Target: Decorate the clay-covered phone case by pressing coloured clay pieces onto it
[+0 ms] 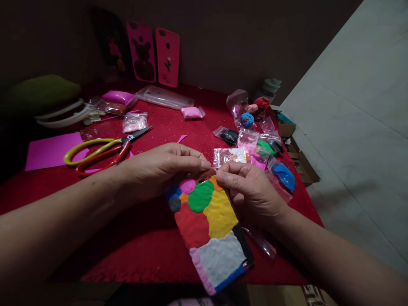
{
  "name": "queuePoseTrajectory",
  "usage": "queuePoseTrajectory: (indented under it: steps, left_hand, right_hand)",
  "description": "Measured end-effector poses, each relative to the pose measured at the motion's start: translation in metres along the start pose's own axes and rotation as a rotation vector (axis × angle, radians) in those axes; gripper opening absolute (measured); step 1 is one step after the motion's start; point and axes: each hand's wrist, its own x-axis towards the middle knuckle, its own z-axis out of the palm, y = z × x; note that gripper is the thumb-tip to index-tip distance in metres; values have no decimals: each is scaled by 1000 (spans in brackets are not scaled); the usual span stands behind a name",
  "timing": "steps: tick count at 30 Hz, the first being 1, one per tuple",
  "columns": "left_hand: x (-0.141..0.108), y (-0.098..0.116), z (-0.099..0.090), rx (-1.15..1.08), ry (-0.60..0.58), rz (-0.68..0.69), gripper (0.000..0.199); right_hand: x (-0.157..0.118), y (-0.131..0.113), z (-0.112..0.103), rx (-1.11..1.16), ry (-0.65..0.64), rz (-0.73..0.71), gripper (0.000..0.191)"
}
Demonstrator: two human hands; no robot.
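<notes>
A phone case covered in patches of coloured clay lies tilted at the table's front edge, its lower end toward me. Red, yellow, green, grey, pink and blue patches show. Over its top left edge, my left hand is closed, thumb and fingertips pinched together; what they hold is too small to make out. My right hand closes on the top right corner of the case, thumb by an orange patch and other fingers along the side. Both sets of fingertips almost meet. The case's top edge is partly hidden by the hands.
Scissors with yellow and red handles lie left, beside a pink sheet. Clay packets crowd the right side. Pink phone cases lean on the back wall, with a clear case before them. A red cloth covers the table.
</notes>
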Motion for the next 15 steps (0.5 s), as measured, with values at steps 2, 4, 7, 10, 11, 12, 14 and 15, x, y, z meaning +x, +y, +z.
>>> queuePoseTrajectory:
  steps: [2, 4, 7, 10, 11, 12, 14, 15]
  left_hand:
    - [0, 0, 0, -12, -8, -4, 22]
    - [0, -1, -1, -20, -22, 1, 21]
    - [0, -1, -3, -11, -31, 5, 21]
    - [0, 0, -3, -7, -24, 8, 22]
    - [0, 1, -3, -10, -22, 11, 22]
    - [0, 1, -3, -11, -22, 11, 22]
    - [0, 1, -2, -18, -24, 11, 23]
    - [0, 1, -2, -19, -21, 12, 23]
  right_hand:
    - [0, 0, 0, 8, -6, -5, 24]
    - [-1, -1, 0, 38, -24, 8, 21]
    - [-1, -1, 2, 95, -48, 24, 16]
    - [0, -1, 2, 117, -54, 22, 14]
    - [0, -1, 2, 116, -58, 26, 13]
    - [0, -1, 2, 113, -58, 30, 13]
    - [1, -1, 1, 96, -57, 34, 13]
    - [1, -1, 0, 86, -57, 34, 14]
